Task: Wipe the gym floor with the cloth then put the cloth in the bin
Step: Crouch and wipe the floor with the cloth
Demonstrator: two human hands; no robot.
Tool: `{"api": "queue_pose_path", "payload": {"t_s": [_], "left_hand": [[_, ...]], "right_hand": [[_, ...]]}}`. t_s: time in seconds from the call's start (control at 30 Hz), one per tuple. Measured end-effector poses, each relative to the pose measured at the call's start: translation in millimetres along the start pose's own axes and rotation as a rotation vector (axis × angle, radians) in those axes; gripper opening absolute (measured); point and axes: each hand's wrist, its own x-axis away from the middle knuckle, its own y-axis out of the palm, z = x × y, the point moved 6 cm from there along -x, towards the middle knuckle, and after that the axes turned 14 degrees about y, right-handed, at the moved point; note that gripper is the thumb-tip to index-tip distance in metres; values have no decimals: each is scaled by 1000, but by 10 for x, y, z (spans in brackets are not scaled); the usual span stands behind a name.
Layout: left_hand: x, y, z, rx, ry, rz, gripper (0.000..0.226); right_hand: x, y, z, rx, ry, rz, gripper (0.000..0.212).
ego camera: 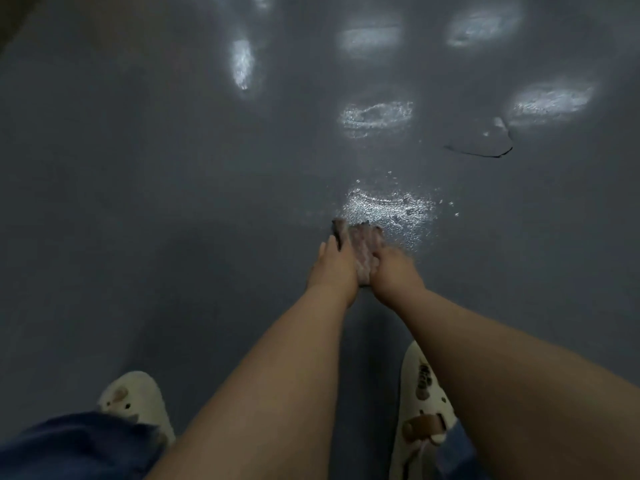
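Soft, floppy pinkish-grey cloth (360, 251), probably damp, bunched between left hand (334, 268) and right hand (394, 271) on the wet grey floor (173, 202), fingers seemingly curled on its edges, blurry though.

A crumpled, pale pinkish cloth (363, 251) with a dark edge lies bunched on the grey gym floor (173, 202), just beside a wet, glistening patch (388, 206)

Cream clogs (424, 403) (brown straps), jeans (69, 445)
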Motion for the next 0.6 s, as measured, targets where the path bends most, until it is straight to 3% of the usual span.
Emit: {"api": "queue_pose_path", "payload": {"t_s": [0.1,0.27,0.43,0.6], "left_hand": [[-258,226,-50,1,33,-35,59],[-741,606,-185,-51,103,-126,55],[-1020,834,-294,-292,218,-195,59],[-1223,827,-461,-398,354,-197,66]], "right_hand": [[-356,246,58,21,6,13,28],[-791,442,81,40,37,26,40],[-1070,383,147,42,36,279,48],[-1227,386,121,44,158,325,49]]}}
